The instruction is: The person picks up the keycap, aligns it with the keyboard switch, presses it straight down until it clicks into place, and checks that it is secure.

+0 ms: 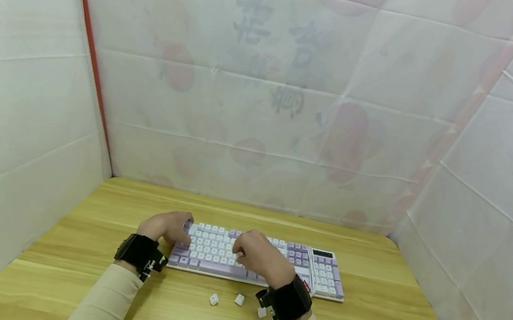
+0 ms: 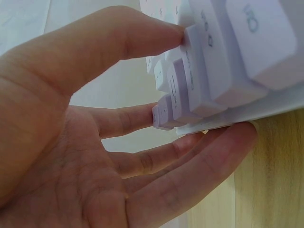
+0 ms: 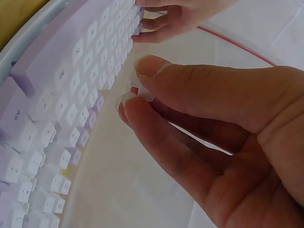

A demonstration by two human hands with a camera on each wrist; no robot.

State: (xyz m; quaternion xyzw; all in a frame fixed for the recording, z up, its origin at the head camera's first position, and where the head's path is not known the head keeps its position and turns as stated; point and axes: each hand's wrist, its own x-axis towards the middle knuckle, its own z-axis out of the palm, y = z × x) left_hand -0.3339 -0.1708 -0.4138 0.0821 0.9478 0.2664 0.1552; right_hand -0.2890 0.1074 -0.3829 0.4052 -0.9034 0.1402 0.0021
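Note:
A white and lilac keyboard (image 1: 222, 269) lies across the table. My left hand (image 1: 167, 226) holds its left end; in the left wrist view the thumb (image 2: 137, 33) rests on the side keys and the fingers (image 2: 209, 159) lie along the edge. Above the middle keys is my right hand (image 1: 262, 256). Between its thumb and fingertips it pinches a small white keycap (image 3: 146, 93), mostly covered by the fingers, with a bit of red showing. Three loose white keycaps, one (image 1: 214, 299) to the left, another (image 1: 239, 299) and a third (image 1: 262, 312) near the right wrist, lie in front of the keyboard.
A white cable (image 1: 311, 270) is wrapped round the keyboard near its number pad. The wooden table (image 1: 388, 312) is enclosed by white fabric walls (image 1: 243, 180) at the back and both sides. A red strip (image 1: 90, 41) runs down the left back corner.

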